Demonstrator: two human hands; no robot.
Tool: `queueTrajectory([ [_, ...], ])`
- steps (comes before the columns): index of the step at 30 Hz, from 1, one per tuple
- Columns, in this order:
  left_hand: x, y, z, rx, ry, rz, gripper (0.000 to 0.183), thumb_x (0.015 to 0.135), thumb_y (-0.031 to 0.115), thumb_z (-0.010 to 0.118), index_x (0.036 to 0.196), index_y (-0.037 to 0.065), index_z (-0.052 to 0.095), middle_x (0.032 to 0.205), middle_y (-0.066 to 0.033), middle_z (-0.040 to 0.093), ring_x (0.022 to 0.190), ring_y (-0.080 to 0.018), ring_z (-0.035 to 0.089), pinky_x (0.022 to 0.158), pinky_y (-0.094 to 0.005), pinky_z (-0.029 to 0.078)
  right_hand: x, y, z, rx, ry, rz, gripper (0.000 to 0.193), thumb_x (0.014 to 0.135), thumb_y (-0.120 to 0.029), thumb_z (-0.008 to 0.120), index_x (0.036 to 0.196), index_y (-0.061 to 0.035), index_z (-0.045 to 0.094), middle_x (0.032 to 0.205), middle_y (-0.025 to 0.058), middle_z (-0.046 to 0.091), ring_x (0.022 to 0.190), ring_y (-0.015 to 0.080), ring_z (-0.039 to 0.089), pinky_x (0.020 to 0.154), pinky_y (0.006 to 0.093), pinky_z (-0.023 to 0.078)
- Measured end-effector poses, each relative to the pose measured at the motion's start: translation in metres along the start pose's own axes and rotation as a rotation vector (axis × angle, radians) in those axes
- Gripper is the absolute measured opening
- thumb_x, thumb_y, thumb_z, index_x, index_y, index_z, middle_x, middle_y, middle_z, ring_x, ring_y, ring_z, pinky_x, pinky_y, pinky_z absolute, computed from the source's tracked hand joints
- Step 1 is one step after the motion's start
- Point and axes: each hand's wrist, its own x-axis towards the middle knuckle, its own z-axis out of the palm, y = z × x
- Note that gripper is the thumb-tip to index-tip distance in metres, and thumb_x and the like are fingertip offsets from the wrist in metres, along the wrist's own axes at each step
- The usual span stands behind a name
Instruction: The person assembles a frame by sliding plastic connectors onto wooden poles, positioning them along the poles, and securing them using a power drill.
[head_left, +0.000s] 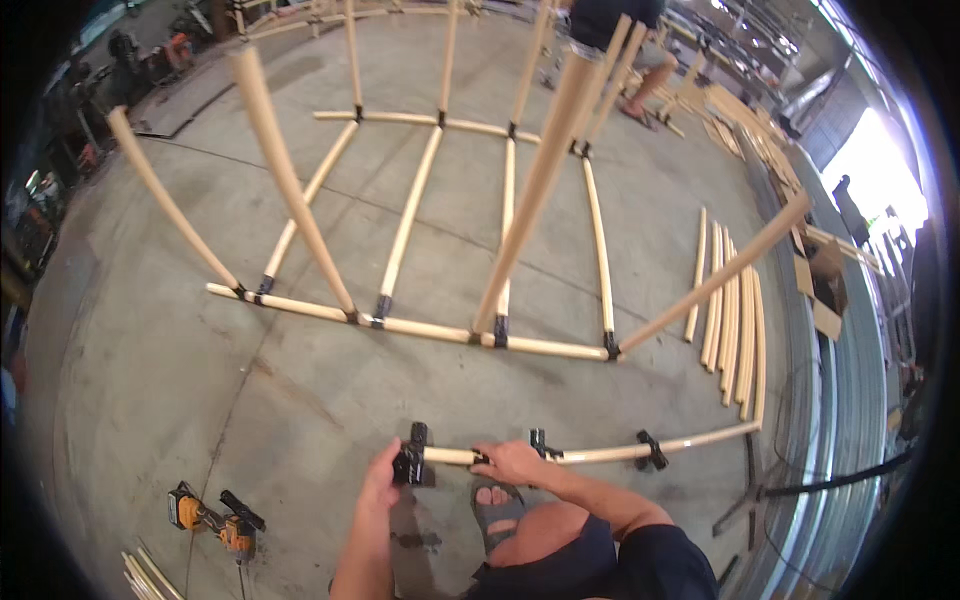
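Observation:
Low in front of me lies a pale beige tube [598,456] stretching off to the right, with black connectors along it. At its left end is a black connector [416,446]; my left hand [380,484] is closed on its left side. My right hand [512,463] is wrapped round the tube a little to the right, and a small black piece shows at its fingertips. Beyond that hand sit a black connector [540,442] and another black connector [652,450], both on the tube.
Ahead stands a large frame of beige tubes [430,327] with uprights rising toward me. Several loose tubes [735,320] lie at right, near an open cardboard box [822,285] and long metal profiles [850,420]. Orange cordless drills [236,538] rest at lower left. A person [640,85] is at the back.

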Motion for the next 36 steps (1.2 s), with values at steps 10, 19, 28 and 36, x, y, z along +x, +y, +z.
queueTrajectory([
  [10, 0.001, -0.005, -0.027, 0.189, 0.092, 0.091, 0.038, 0.1, 0.044, 0.065, 0.105, 0.007, 0.07, 0.084, -0.0048, 0.07, 0.072, -0.0158, 0.066, 0.065, -0.0368, 0.054, 0.016, -0.015, -0.003, 0.066, -0.048, 0.015, 0.056, 0.095, -0.056, 0.061, 0.133, -0.0157, 0.057, 0.097, 0.0187, 0.073, 0.088, 0.0421, 0.07, 0.075, 0.0506, 0.056],
  [19, 0.006, 0.014, -0.042, 0.367, 0.06, -0.02, 0.045, 0.107, 0.051, 0.043, 0.111, 0.014, 0.068, 0.088, -0.0017, 0.07, 0.074, -0.0161, 0.066, 0.061, -0.0398, 0.055, 0.02, -0.022, -0.005, -0.004, -0.04, -0.012, 0.054, 0.096, -0.053, 0.06, 0.135, -0.0166, 0.057, 0.095, 0.0171, 0.074, 0.087, 0.0413, 0.07, 0.075, 0.0515, 0.056],
  [28, -0.003, -0.005, -0.043, 0.008, -0.031, -0.049, 0.046, 0.107, 0.048, 0.047, 0.108, 0.007, 0.068, 0.091, -0.0058, 0.072, 0.08, -0.0176, 0.072, 0.068, -0.0348, 0.058, 0.018, -0.015, -0.01, 0.153, -0.126, -0.007, 0.042, 0.093, -0.042, 0.062, 0.128, -0.0182, 0.061, 0.099, 0.0157, 0.072, 0.087, 0.0396, 0.07, 0.073, 0.0517, 0.054],
  [36, -0.032, 0.008, -0.006, 0.008, 0.008, -0.053, 0.047, 0.107, 0.048, 0.048, 0.108, 0.003, 0.064, 0.086, -0.0058, 0.069, 0.074, -0.0187, 0.067, 0.067, -0.0353, 0.057, 0.007, -0.011, 0.005, 0.066, 0.012, 0.004, 0.049, 0.092, -0.046, 0.067, 0.128, -0.0145, 0.062, 0.09, 0.0162, 0.073, 0.084, 0.0396, 0.07, 0.068, 0.0509, 0.055],
])
